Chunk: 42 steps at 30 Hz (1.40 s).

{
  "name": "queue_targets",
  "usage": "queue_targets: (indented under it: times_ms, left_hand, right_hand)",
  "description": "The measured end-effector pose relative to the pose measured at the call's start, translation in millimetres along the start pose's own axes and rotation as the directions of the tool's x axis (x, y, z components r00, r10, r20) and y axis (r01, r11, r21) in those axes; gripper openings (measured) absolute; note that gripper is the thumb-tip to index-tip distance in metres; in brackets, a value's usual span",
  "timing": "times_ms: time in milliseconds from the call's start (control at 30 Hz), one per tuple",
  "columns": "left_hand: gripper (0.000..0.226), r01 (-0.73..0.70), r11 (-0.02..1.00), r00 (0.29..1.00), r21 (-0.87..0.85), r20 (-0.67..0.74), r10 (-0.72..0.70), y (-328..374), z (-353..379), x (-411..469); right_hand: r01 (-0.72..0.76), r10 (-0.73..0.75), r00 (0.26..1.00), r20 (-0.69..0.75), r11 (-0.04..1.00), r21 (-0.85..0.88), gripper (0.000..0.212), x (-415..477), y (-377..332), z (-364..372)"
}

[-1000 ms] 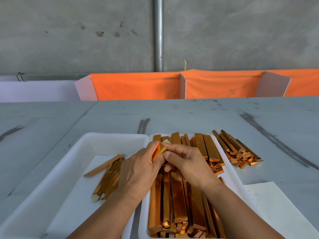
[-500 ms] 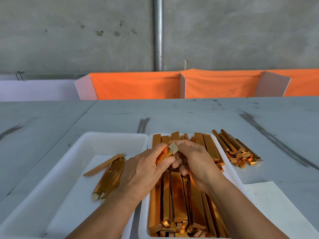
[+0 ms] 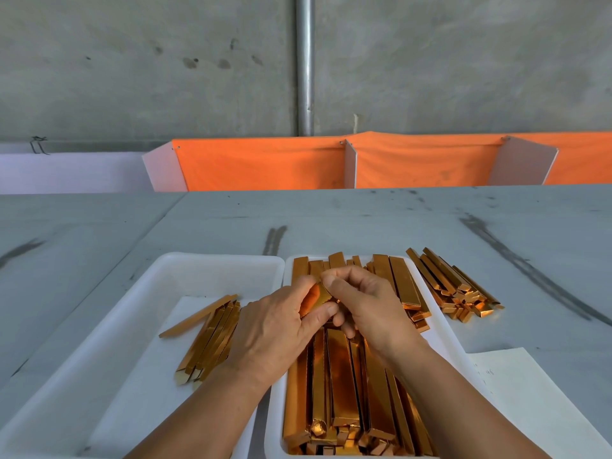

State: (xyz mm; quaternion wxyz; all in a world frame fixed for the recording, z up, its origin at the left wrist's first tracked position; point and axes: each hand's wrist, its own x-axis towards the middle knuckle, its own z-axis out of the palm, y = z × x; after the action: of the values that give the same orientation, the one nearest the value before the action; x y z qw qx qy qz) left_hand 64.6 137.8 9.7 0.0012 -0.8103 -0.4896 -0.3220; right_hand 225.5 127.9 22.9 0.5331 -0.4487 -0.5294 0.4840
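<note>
Both hands meet over the far half of the right white tray [image 3: 440,329], which is packed with long gold foil boxes [image 3: 341,389]. My left hand [image 3: 278,329] and my right hand [image 3: 367,309] together pinch one gold foil box [image 3: 314,298] by its end, fingers curled round it. The box's far end is hidden behind my fingertips. In the left white tray [image 3: 109,329] lies a small bundle of gold boxes [image 3: 212,336] on white paper.
Another pile of gold boxes [image 3: 453,286] lies on the grey table [image 3: 364,220] right of the trays. A white sheet of paper [image 3: 530,402] sits at the near right. Orange cloth dividers [image 3: 265,167] stand along the table's far edge before a concrete wall.
The held box's pale end flap, showing half a second ago, is now folded out of sight under my fingers. Both hands have stayed over the right tray.
</note>
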Motion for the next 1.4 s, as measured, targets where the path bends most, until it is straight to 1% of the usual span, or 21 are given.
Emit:
queue_targets:
  times_ms: [100,200,600,1000,1267,1400]
  left_hand:
    - [0.058,-0.009,0.999,1.000,0.048,0.007,0.009,2.0,-1.2,0.1]
    - [0.058,-0.013,1.000,1.000,0.021,0.016,0.013,2.8,-1.0,-0.3]
    - [0.049,-0.021,1.000,1.000,0.019,0.023,0.021,0.0,-0.6,-1.5]
    - [0.050,-0.022,0.999,1.000,0.045,0.020,0.021,-1.2,0.6,-1.6]
    - [0.050,-0.023,0.998,1.000,0.054,-0.008,0.024,-1.3,2.6,-2.0]
    - [0.054,-0.018,0.997,1.000,0.076,-0.006,0.018,-1.3,2.6,-2.0]
  right_hand:
    - [0.034,-0.035,0.999,-0.017,0.999,-0.040,0.009,0.5,0.6,-0.2]
    - [0.054,-0.056,0.998,-0.028,0.996,-0.068,0.006,0.8,1.6,-0.2]
    - [0.058,-0.061,0.998,-0.032,0.995,-0.075,0.008,2.5,2.9,-3.4]
    - [0.032,-0.033,0.999,-0.027,0.998,-0.054,0.004,5.2,5.9,-5.5]
    - [-0.031,0.031,1.000,-0.002,0.999,-0.018,0.007,5.7,1.9,-7.4]
    - [-0.048,0.048,0.999,0.006,0.999,-0.019,0.005,5.3,-0.8,-8.5]
